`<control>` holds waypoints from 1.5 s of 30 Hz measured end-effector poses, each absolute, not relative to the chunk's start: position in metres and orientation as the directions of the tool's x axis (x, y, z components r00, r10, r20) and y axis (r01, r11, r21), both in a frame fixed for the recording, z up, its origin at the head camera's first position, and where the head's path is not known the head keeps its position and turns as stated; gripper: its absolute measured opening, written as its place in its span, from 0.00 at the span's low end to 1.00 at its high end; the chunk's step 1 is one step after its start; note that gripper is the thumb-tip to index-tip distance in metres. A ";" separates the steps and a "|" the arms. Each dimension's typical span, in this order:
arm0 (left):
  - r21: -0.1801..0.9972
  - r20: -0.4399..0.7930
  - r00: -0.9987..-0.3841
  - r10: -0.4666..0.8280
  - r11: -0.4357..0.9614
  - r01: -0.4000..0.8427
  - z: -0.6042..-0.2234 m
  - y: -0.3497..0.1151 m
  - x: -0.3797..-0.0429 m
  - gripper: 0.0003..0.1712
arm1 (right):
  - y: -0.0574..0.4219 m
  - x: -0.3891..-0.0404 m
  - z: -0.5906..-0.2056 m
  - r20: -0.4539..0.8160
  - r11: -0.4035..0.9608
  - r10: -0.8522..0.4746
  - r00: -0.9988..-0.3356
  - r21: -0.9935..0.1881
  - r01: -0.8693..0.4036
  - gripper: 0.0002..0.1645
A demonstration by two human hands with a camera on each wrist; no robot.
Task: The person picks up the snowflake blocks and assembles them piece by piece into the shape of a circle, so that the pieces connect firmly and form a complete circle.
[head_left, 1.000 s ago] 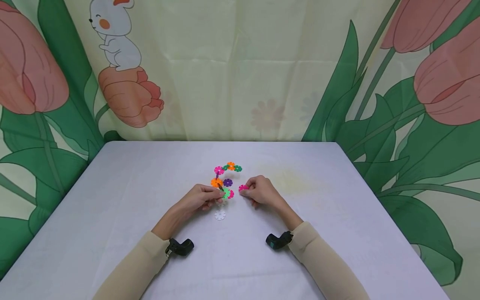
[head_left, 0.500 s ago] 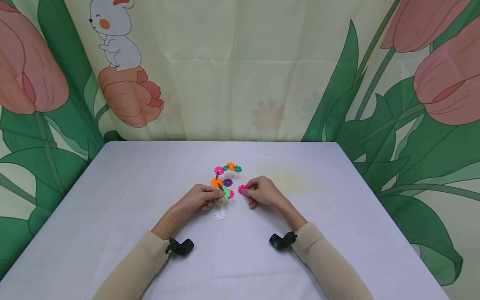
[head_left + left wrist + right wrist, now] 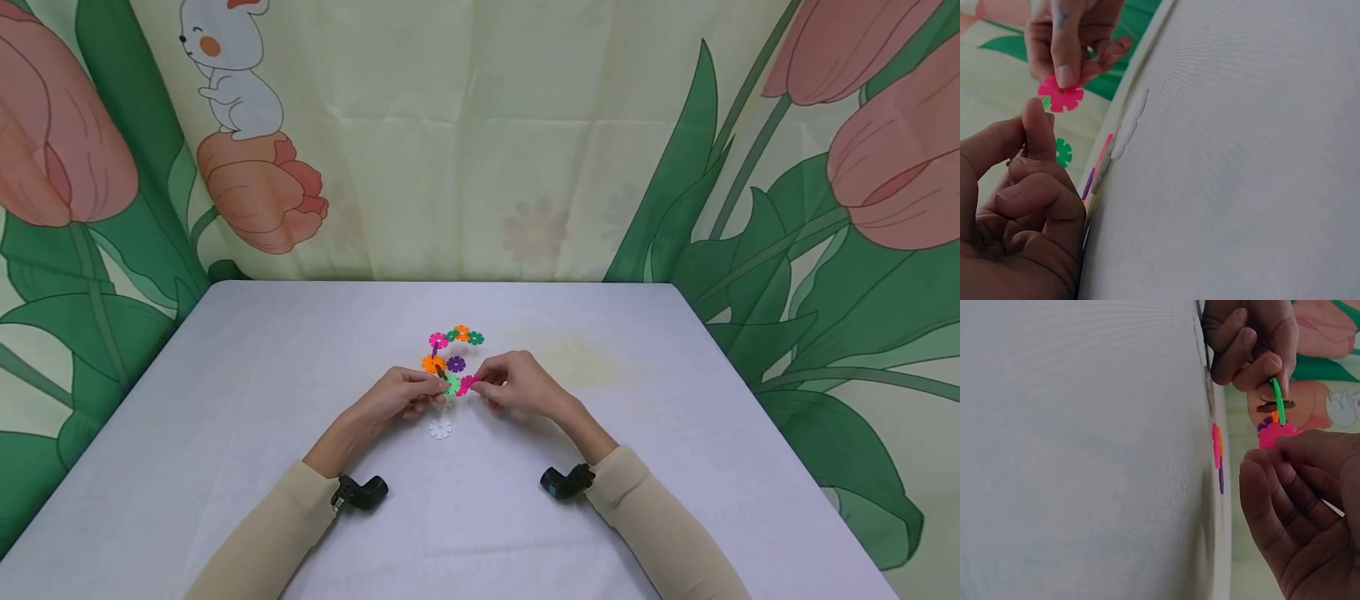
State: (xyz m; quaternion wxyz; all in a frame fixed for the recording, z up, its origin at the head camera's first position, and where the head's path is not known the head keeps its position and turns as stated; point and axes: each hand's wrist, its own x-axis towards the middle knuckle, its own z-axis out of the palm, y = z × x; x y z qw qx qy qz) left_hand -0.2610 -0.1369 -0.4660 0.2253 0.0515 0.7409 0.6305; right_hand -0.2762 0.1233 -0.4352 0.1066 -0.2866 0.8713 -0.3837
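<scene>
My left hand (image 3: pixel 403 392) pinches a light green notched snowflake disc (image 3: pixel 453 384) between thumb and forefinger. That disc belongs to a linked strand with a brown disc (image 3: pixel 1276 407), an orange disc (image 3: pixel 432 364) and, farther up, a pink disc (image 3: pixel 438 340). Between the thumb and forefinger of my right hand (image 3: pixel 517 383) is another pink snowflake disc (image 3: pixel 1061 94). In the right wrist view its edge meets the green disc, which appears edge-on; whether their notches are joined I cannot tell. My left fingertips hide part of the green disc.
A white disc (image 3: pixel 440 428) lies on the white tablecloth (image 3: pixel 480 517), with a translucent disc partly under the left hand. A purple disc (image 3: pixel 456 364) sits beside the strand. At the far end of the strand are an orange disc (image 3: pixel 462 333) and green discs (image 3: pixel 476 337).
My right hand has moved slightly left, bringing its pink disc from apart to against the green one. The left hand has stayed in place, holding the strand.
</scene>
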 end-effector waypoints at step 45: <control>0.957 -0.277 -0.892 0.357 0.189 -0.222 -0.469 -0.139 -0.264 0.18 | 0.117 -0.272 -0.433 0.063 0.535 -0.627 -0.777 -0.689 -0.488 0.07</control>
